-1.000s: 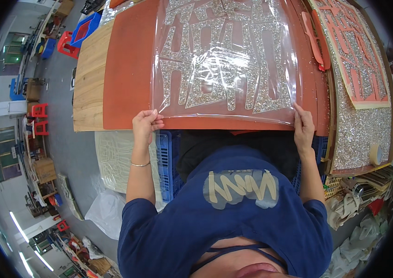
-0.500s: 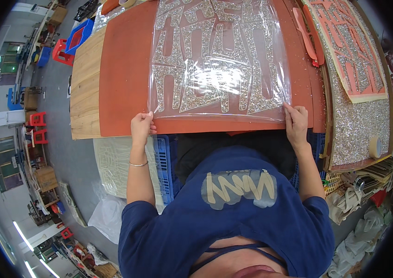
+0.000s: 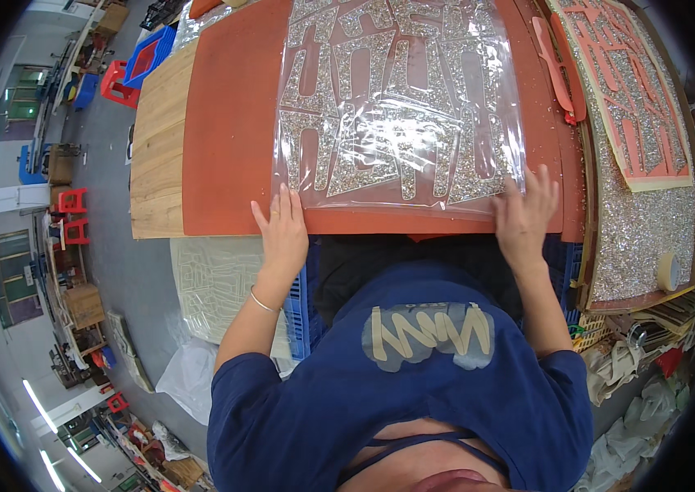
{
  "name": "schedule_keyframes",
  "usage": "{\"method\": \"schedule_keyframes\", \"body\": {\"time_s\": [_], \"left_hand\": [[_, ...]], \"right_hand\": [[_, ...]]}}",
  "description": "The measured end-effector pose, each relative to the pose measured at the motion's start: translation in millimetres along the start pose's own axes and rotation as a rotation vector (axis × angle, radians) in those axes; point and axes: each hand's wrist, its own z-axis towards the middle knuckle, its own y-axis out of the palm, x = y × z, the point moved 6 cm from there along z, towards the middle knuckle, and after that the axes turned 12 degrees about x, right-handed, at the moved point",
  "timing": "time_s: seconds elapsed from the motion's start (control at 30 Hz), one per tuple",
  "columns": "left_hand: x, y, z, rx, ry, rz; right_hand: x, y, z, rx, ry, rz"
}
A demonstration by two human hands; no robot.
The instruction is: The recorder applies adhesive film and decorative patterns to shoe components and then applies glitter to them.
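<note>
A clear plastic sheet [image 3: 315, 168] lies over glittery, letter-like cut pieces [image 3: 364, 174] on a red-orange mat [image 3: 229, 148]. My left hand [image 3: 284, 234] rests flat at the sheet's near left corner, its fingers stretched out. At the near right corner, my right hand [image 3: 524, 217] has its fingers spread and a little blurred; it touches or hovers just over the sheet's edge. Neither hand grips anything. Bright glare hides part of the pieces under the plastic.
The mat lies on a wooden board [image 3: 155, 148]. To the right, a glitter-covered board [image 3: 638, 238] bears a pink cut-out template [image 3: 630, 107] and a tape roll [image 3: 668, 271]. Red-orange strips [image 3: 551, 66] lie between. Below left is a pale patterned sheet [image 3: 216, 279]; blue crates [image 3: 306, 303] stand underneath.
Both hands have let go of the sheet's near corners and opened. The left hand now lies flat at its corner; the right has its fingers spread. The sheet's near edge lies flatter.
</note>
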Motion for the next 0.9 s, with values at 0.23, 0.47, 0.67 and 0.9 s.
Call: {"method": "schedule_keyframes", "body": {"time_s": [0.23, 0.47, 0.67, 0.9], "left_hand": [[-14, -3, 12, -0.345, -0.099, -0.164], [18, -12, 186, 0.146, -0.080, -0.403], [18, 73, 199, 0.188, -0.282, -0.506], [-25, 61, 89, 0.055, -0.570, -0.350]], "right_hand": [[2, -3, -41, -0.406, -0.086, -0.038], [-82, 69, 77, -0.072, -0.088, 0.473], [-54, 155, 93, -0.353, -0.110, 0.184], [43, 137, 92, -0.317, 0.094, -0.123]]}}
